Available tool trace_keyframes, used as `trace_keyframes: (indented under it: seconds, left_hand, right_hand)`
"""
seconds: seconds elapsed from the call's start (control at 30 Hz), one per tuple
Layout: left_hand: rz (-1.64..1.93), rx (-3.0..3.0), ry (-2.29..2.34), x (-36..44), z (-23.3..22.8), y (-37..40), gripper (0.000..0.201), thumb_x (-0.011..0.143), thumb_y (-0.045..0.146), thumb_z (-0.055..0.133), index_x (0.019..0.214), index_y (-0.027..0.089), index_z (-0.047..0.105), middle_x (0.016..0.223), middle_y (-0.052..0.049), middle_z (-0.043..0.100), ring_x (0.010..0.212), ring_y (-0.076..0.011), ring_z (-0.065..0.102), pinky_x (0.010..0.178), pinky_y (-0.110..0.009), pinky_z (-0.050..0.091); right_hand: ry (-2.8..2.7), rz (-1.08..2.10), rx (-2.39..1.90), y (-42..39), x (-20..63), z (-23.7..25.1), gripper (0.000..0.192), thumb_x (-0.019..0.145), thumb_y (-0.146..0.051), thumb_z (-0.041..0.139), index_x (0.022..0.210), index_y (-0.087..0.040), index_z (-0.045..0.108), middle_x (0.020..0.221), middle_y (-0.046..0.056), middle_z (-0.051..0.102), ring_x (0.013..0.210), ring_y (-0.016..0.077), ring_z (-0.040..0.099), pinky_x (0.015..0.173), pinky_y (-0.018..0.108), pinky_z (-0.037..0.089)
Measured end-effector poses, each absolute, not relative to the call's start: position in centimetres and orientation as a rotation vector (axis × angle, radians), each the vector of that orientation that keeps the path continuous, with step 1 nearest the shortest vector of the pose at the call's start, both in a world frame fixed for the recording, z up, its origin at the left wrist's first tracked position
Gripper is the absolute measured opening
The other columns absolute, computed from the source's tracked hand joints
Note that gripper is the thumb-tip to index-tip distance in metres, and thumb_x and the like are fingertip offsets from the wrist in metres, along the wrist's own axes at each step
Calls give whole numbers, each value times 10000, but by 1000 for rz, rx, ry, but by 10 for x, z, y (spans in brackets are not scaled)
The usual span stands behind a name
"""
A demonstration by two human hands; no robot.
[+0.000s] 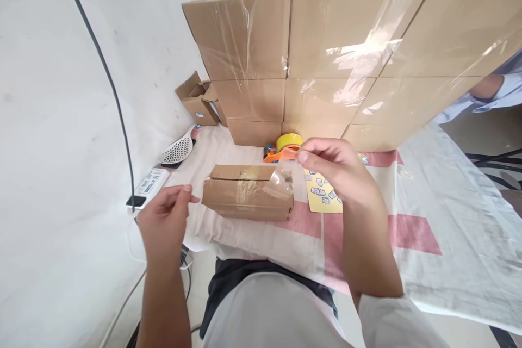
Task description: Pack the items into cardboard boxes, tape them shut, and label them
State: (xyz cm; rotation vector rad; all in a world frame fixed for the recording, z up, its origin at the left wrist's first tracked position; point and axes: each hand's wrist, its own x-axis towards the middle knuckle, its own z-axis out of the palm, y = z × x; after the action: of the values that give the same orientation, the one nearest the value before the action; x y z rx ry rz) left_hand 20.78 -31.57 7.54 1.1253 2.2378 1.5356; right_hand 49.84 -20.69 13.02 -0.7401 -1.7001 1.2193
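A closed brown cardboard box (228, 201) lies lengthwise on the cloth, with tape across its middle. Above its right end, my right hand (334, 166) pinches a strip of clear tape (281, 178) between thumb and forefinger. The strip hangs down over that end of the box; whether it sticks there I cannot tell. Just off the box's left end is my left hand (167, 217), its fingers curled and thumb pressed against them. What it holds, if anything, is hidden. Behind the box sits an orange tape dispenser (277, 155) with a yellow tape roll (289, 141).
Large taped cartons (253, 38) form a wall behind the workspace. At left are a white perforated scoop (177, 151), a white power strip (151, 182) and a small open box (199, 106). A yellow sticker sheet (322, 201) lies right. Another person's sleeve (505, 87) shows at far right.
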Motion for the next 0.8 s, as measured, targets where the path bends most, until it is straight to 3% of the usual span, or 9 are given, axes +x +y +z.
trace_keyframes:
  seconds: [0.1, 0.2, 0.43, 0.53, 0.6, 0.63, 0.67, 0.73, 0.8]
  left_hand:
    - [1494, 1813, 2067, 226, 59, -310, 237, 970, 376, 608, 1003, 210, 773, 1021, -47, 794, 977, -229, 708, 930, -390, 498]
    - [1359, 2267, 1853, 248, 45, -300, 301, 1028, 297, 523, 1266, 216, 689, 1276, -74, 737, 1211, -232, 663, 1042, -402, 432]
    - [1201, 2536, 1827, 270, 18, -296, 289, 1017, 235, 559, 1277, 243, 685, 1409, -77, 669, 1323, -263, 601, 1133, -464, 302]
    - [1183, 2559, 1852, 272, 11, -299, 306, 1017, 238, 560, 1302, 247, 671, 1396, -63, 680, 1296, -261, 617, 1087, -452, 318]
    - [1160, 2560, 1851, 272, 9, -300, 316, 1021, 243, 551, 1319, 251, 657, 1354, -44, 708, 1272, -254, 630, 1074, -448, 313]
    - [1153, 2558, 1847, 272, 8, -300, 317, 1022, 246, 550, 1322, 253, 653, 1332, -33, 721, 1262, -251, 635, 1074, -448, 307]
    - [1153, 2555, 1845, 272, 8, -301, 313, 1022, 248, 551, 1318, 255, 654, 1316, -26, 729, 1256, -248, 639, 1074, -448, 304]
    - [1167, 2545, 1844, 272, 8, -301, 302, 1020, 250, 554, 1303, 258, 661, 1308, -22, 734, 1249, -244, 643, 1072, -446, 304]
    - [1176, 2537, 1849, 273, 9, -302, 305, 1017, 248, 558, 1303, 256, 662, 1319, -28, 728, 1250, -246, 643, 1074, -447, 304]
  right_hand:
    - [-1831, 1391, -872, -195, 481, 115, 272, 922, -386, 651, 746, -179, 651, 702, -21, 536, 659, 119, 486, 620, 278, 352]
    - [-1960, 1321, -999, -185, 458, 95, 271, 908, -357, 619, 709, -173, 614, 697, -24, 545, 655, 120, 489, 614, 280, 347]
    - [-2218, 931, -1224, -178, 444, 80, 187, 887, -219, 618, 704, -182, 617, 688, -13, 575, 670, 133, 526, 648, 285, 369]
    - [-2341, 735, -1302, -179, 443, 79, 167, 907, -237, 627, 758, -173, 664, 940, 63, 616, 791, 172, 593, 742, 323, 436]
    - [-2387, 624, -1336, -179, 442, 77, 124, 913, -267, 635, 923, -164, 704, 1165, 115, 561, 887, 209, 627, 822, 365, 478]
    - [-2378, 581, -1368, -178, 443, 76, 220, 890, -290, 674, 1071, -168, 698, 1257, 132, 513, 947, 236, 635, 856, 386, 493]
    - [-2347, 547, -1412, -176, 444, 75, 436, 844, -325, 737, 1246, -182, 645, 1322, 144, 467, 1022, 275, 633, 884, 408, 502]
    - [-2243, 511, -1508, -171, 449, 73, 951, 720, -416, 855, 1534, -240, 398, 1384, 154, 409, 1186, 357, 581, 934, 451, 509]
    - [-2158, 528, -1571, -166, 455, 72, 1149, 694, -505, 858, 1622, -276, 220, 1395, 155, 402, 1270, 386, 534, 967, 469, 504]
